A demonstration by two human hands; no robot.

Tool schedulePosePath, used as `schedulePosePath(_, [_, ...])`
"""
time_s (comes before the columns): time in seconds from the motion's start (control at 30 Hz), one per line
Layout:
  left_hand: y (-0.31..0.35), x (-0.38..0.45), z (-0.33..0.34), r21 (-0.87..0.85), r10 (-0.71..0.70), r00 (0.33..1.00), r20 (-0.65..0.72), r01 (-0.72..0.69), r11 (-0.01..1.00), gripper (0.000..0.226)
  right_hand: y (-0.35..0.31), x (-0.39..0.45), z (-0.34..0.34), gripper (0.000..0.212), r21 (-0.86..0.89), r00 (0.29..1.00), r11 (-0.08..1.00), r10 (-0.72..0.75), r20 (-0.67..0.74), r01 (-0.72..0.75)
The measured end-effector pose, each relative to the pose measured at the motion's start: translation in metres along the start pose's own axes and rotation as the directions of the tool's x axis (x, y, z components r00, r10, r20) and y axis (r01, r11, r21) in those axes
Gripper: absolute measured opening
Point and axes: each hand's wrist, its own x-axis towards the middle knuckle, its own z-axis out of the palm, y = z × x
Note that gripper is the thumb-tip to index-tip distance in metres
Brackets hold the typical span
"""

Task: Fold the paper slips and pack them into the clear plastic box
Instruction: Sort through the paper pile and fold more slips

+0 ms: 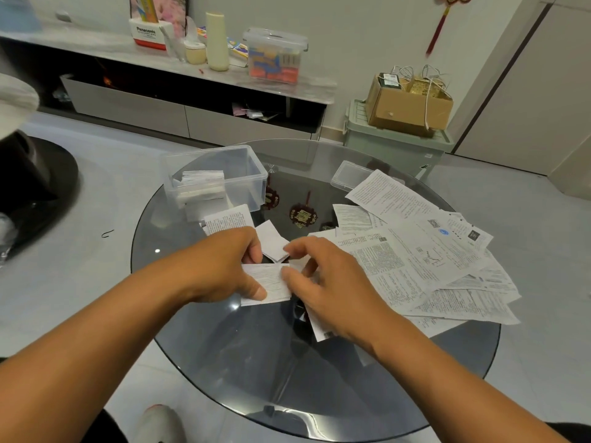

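The folded slip (268, 282) sits in the middle of the frame, lying long side left to right, between both hands. The left hand (224, 266) pinches its left edge, thumb on top. The right hand (332, 282) touches its right edge with bent fingers. The clear plastic box (246, 174) waits up and to the left, nearer the left hand. More flat slips (415, 251) lie on the right.

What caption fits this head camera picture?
Both hands fold a paper slip beside the clear box.
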Motion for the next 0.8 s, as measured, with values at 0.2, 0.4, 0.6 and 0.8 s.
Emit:
schedulePosePath(0.2, [0.002, 0.001, -0.004, -0.278, 0.122, 0.98, -0.158, -0.163, 0.947, 0.022, -0.002, 0.003, -0.004, 0.016, 0.267, 0.993, 0.956, 0.112, 0.042, -0.119])
schedulePosePath(0.4, [-0.009, 0.03, 0.004, -0.137, -0.045, 0.908, -0.416, -0.013, 0.99, 0.04, 0.004, 0.008, -0.016, 0.002, 0.377, 0.948, 0.918, 0.219, -0.231, -0.12])
schedulePosePath(0.6, [0.004, 0.034, 0.014, 0.002, -0.086, 0.937, -0.339, 0.092, 0.996, 0.03, 0.008, 0.008, -0.024, 0.018, 0.512, 0.913, 0.839, 0.34, -0.226, -0.185])
schedulePosePath(0.8, [0.015, 0.027, 0.014, -0.548, -0.072, 0.956, -0.284, -0.1, 0.831, 0.013, 0.001, 0.007, -0.022, 0.02, 0.632, 0.952, 0.759, 0.287, -0.108, -0.157])
